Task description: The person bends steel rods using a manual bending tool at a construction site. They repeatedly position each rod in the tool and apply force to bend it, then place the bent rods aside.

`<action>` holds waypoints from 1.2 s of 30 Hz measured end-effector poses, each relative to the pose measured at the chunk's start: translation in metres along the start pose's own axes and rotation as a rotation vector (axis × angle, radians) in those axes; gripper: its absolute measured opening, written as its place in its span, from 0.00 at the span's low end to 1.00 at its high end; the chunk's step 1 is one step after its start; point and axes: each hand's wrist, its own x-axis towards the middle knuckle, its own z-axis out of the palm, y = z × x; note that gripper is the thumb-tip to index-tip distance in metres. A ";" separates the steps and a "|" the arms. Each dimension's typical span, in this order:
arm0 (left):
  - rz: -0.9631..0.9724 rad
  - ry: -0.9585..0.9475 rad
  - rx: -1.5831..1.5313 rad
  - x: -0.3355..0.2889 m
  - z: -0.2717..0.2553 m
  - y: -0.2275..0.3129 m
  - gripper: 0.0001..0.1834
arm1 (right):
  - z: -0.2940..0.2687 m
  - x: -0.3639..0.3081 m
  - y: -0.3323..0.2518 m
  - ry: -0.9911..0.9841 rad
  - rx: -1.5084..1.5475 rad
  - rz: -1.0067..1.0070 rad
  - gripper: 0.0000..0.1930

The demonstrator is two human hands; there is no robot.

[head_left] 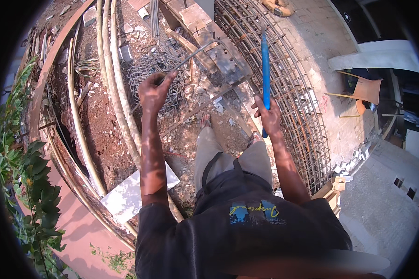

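In my left hand [154, 93] is a thin steel rod [191, 56], gripped near its lower part. The rod slants up to the right and hooks over at its far end, above the wooden bench [198, 21]. My right hand [269, 115] is wrapped around a long blue-handled tool [266, 69], held almost upright. The tool narrows to a metal tip at the top; its exact kind is not clear. Below and beyond my left hand lies a tangled heap of bent steel pieces [146, 69].
A long rebar cage [295, 93] runs along my right side. Bamboo poles [118, 83] and a white board [125, 197] lie to the left on rubble-strewn soil. Metal pins stick up from the bench. A chair [368, 88] stands at far right; leafy branches [37, 176] border the left.
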 end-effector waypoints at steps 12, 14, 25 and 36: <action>0.015 -0.485 0.108 0.113 0.122 -0.100 0.27 | 0.051 0.034 0.083 0.292 -0.147 0.141 0.23; 0.040 -0.474 0.222 0.115 0.127 -0.097 0.31 | 0.049 0.036 0.084 0.273 -0.170 0.159 0.23; 0.028 -0.418 0.318 0.123 0.145 -0.104 0.31 | 0.039 0.052 0.088 0.214 -0.176 0.272 0.24; -0.101 -0.460 0.211 0.121 0.137 -0.087 0.28 | -0.030 0.046 0.080 0.030 -0.330 -0.198 0.16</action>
